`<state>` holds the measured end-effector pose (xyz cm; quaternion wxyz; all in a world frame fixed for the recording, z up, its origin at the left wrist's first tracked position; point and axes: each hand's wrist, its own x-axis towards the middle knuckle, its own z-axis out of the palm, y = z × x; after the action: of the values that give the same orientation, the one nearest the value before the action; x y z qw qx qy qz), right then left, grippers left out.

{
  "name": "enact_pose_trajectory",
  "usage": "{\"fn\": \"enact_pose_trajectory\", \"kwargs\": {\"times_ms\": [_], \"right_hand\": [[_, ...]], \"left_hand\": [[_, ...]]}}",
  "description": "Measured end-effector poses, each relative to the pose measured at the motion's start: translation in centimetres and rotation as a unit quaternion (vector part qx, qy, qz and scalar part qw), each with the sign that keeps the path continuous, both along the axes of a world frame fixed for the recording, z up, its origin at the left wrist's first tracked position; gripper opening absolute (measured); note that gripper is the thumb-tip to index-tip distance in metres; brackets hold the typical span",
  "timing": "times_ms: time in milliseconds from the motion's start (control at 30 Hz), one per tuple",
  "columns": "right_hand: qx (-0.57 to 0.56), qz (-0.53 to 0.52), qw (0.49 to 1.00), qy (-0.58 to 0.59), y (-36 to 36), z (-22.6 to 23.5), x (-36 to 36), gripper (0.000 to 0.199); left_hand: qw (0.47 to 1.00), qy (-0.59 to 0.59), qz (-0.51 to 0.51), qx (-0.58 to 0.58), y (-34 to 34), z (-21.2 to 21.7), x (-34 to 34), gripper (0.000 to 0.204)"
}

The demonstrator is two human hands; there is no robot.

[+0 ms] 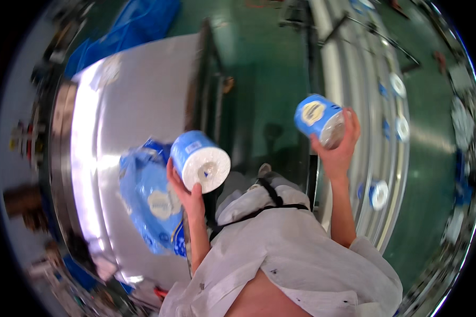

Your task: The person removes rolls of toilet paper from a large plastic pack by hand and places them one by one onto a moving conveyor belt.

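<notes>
My left hand (189, 198) grips a wrapped paper roll (191, 145) from below and the side. Its blue label wraps round the side, and the white end with its core hole faces me. Another wrapped paper roll (314, 113), blue with a pale round label, is gripped in my right hand (339, 145); it is tilted, its film-covered end against my palm. Both rolls are held up in the air, apart from each other. Beside my left hand, a blue printed plastic bag (152, 198) lies crumpled on the shiny metal table (148, 79).
On the right runs a long conveyor (349, 68) with metal rails. Several rolls, among them a white-ended paper roll (378, 195), sit along its far side. Blue crates (137, 26) stand beyond the table. Green floor (256, 68) lies between table and conveyor.
</notes>
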<state>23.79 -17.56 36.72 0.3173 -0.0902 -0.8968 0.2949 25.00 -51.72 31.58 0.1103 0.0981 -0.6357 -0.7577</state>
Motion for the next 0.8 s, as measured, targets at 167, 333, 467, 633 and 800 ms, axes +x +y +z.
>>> {"fn": "enact_pose_trajectory", "kwargs": {"times_ms": [167,333,467,633,800], "right_hand": [[0.106,-0.278,0.955,0.0,14.5,-0.7,6.5,0.087],[0.069,-0.349,0.933,0.057,17.8,-1.1,12.5,0.09],[0.105,-0.416,0.902,-0.052,19.3,-4.1,15.4,0.085],[0.077,-0.379,0.905,-0.176,19.7,-9.5,17.3,0.074],[0.009,-0.275,0.95,-0.149,17.6,-7.6,14.8,0.068]], "left_hand": [[0.938,0.158,-0.084,-0.297,7.8,-0.3,0.7,0.116],[0.88,0.277,-0.211,-0.322,13.0,1.0,-0.1,0.118],[0.842,0.339,-0.241,-0.344,15.1,1.5,-1.2,0.113],[0.794,0.405,-0.305,-0.335,17.8,2.0,-1.9,0.115],[0.809,0.382,-0.322,-0.31,19.0,2.2,-1.0,0.117]]}}
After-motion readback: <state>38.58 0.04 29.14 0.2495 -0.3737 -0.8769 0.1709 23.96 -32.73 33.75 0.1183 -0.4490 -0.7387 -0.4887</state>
